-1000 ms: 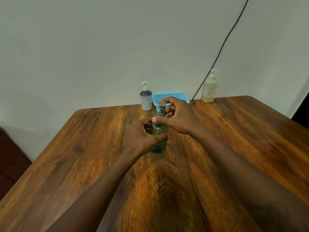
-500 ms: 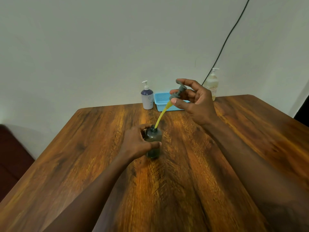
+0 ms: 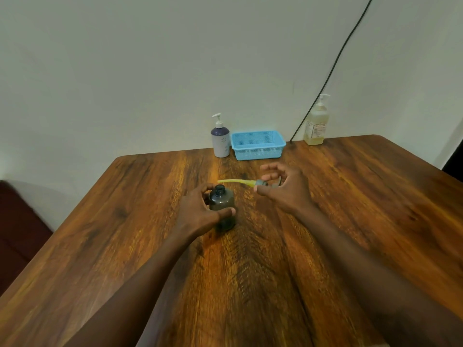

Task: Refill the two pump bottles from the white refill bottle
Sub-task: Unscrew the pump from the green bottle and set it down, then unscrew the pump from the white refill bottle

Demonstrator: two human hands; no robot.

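Observation:
A dark translucent bottle point(image 3: 222, 201) stands upright mid-table with its neck uncapped, and my left hand point(image 3: 200, 211) is wrapped around its body. Its grey pump head point(image 3: 261, 183) with a yellow dip tube lies nearly flat just above the table, the tube tip pointing left past the bottle's neck. My right hand point(image 3: 283, 186) holds the pump loosely, thumb against its collar and fingers spread. At the back stand a white bottle with a purple shoulder and white pump point(image 3: 220, 141) and a pale yellow pump bottle point(image 3: 316, 126).
A blue mesh basket point(image 3: 258, 145) sits at the table's far edge between the two back bottles. A black cable point(image 3: 333, 63) runs down the wall to the table behind it. The wooden table point(image 3: 250, 271) drops off at the left.
My right hand unscrewed the pump, lifted it out of the dark bottle, then brought it down to the right until it is nearly flat by the table. My left hand kept hold of the bottle.

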